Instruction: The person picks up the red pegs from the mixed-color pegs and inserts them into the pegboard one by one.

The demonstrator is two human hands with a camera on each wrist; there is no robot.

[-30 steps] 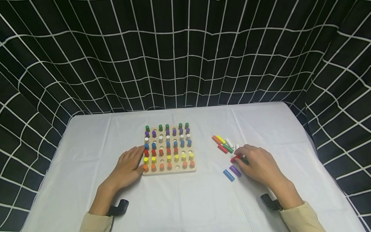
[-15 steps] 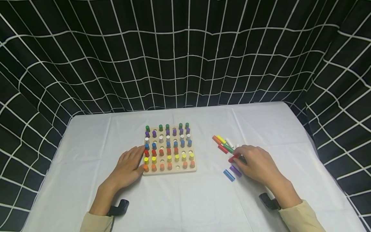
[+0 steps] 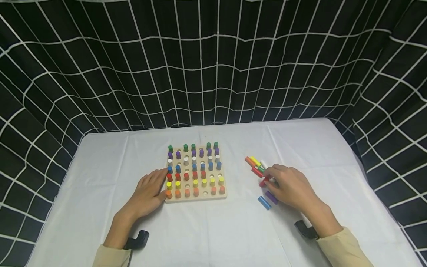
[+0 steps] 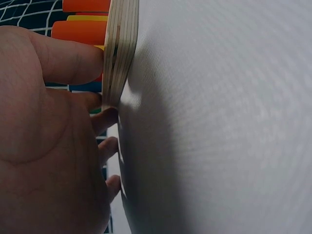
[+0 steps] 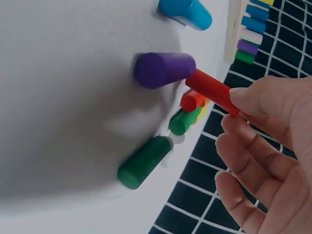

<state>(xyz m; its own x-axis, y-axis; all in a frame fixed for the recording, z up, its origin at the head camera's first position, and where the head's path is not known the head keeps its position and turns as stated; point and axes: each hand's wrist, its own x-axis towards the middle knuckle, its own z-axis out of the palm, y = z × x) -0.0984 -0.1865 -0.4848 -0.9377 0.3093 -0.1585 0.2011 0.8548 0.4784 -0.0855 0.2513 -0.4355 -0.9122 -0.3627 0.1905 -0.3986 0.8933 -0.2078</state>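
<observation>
The wooden pegboard [image 3: 213, 197] bears upright pegs in coloured rows, with several holes bare. At its left edge rests my left hand [image 3: 145, 193]; the left wrist view has the thumb [image 4: 73, 61] and a fingertip touching the board's side. My right hand [image 3: 292, 185] is over the loose pegs to the right, pinching a red peg [image 5: 212, 91] between thumb and forefinger, the other fingers loosely bent. Near it lie a purple peg [image 5: 164, 69], a blue peg [image 3: 264, 203] and a dark green peg [image 5: 145, 163], the last hidden under the hand in the head view.
Beyond the right hand lies a cluster of loose pegs: orange [image 3: 249, 161], yellow [image 3: 255, 161], another red [image 3: 257, 172], green and white ones. A white cloth [image 3: 207, 237] covers the table. Black curtains [image 3: 213, 74] with white grid lines stand behind and at both sides.
My right hand has shifted slightly left with the red peg, which has come away from the dark green peg beside it. My left hand stays at the pegboard.
</observation>
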